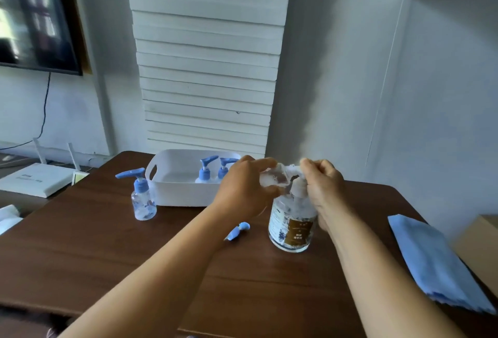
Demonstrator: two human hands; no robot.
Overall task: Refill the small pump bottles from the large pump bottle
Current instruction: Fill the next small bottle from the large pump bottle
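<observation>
The big bottle (292,226) stood on the worktop (107,251), near the tray (172,192). The left hand (242,189) pinched an uncapped small bottle (273,178) tilted at its spout; the right hand's (323,184) grip curled over the pump. A hard press could miss the narrow mouth and spill, or tip the big bottle.

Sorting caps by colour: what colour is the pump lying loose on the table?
Light blue, seen in the head view: the loose pump on the table.
</observation>
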